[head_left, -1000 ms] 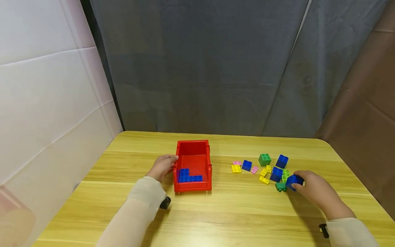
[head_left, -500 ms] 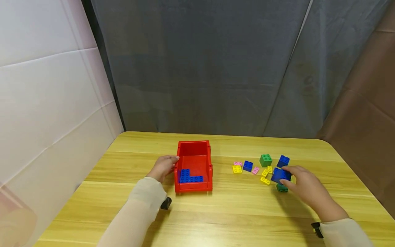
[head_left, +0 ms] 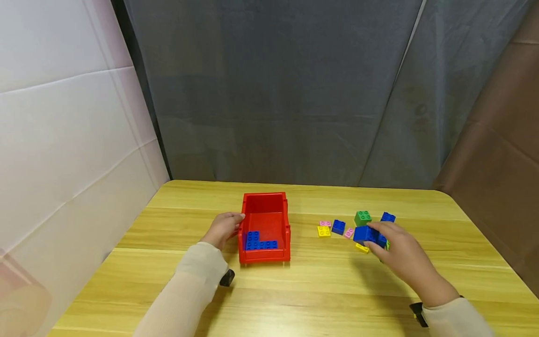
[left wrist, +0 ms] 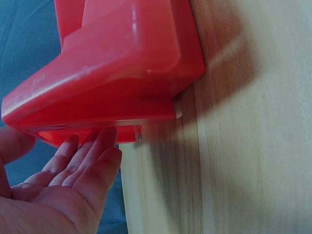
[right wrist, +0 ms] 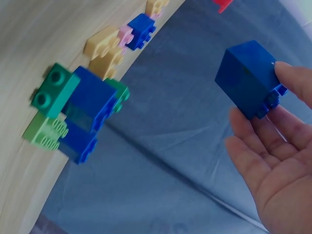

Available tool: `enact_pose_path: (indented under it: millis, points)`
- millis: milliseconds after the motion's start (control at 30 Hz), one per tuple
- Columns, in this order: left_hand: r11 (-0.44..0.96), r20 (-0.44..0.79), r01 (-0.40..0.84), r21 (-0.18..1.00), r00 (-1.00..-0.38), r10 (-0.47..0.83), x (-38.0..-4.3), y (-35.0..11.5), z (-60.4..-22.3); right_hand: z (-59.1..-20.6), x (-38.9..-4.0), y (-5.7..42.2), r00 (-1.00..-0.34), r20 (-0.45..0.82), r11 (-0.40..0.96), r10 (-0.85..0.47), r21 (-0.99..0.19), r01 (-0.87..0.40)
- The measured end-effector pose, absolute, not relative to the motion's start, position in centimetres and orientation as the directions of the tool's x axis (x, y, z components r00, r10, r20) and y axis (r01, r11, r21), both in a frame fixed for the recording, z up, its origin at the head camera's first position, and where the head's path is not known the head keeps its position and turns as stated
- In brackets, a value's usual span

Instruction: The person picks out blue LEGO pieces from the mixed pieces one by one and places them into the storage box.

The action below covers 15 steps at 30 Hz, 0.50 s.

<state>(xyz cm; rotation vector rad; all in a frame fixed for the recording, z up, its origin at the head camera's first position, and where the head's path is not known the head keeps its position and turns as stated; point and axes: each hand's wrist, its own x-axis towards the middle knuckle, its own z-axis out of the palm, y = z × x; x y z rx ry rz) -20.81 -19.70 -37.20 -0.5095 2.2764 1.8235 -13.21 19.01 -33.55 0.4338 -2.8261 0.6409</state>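
The right hand (head_left: 397,247) pinches 1 deep-blue, plain-sided block (right wrist: 248,75), held up apart from the other bricks (right wrist: 90,100); near-cubic, it shows no clear long axis, and its studs face the palm. The left hand (head_left: 222,229) touches the red bin (head_left: 264,255); whether it grips, I cannot tell. The bin's long axis runs front to back, lowered end near.

red bin (left wrist: 122,68), left grip (left wrist: 61,190) at its side, fingers (left wrist: 100,170) extended, wooden tabletop (left wrist: 258,161), bluish cloth (left wrist: 24,34)
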Motion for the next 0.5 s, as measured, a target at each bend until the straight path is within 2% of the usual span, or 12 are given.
enact_pose_path:
  millis: [500]
  points:
    - [0.195,-0.351,-0.377,0.905,-0.923,-0.157,-20.8,-19.8,-37.3,-33.4,-12.8,16.4,-0.883,0.361,0.802,-0.300,-0.407,-0.438]
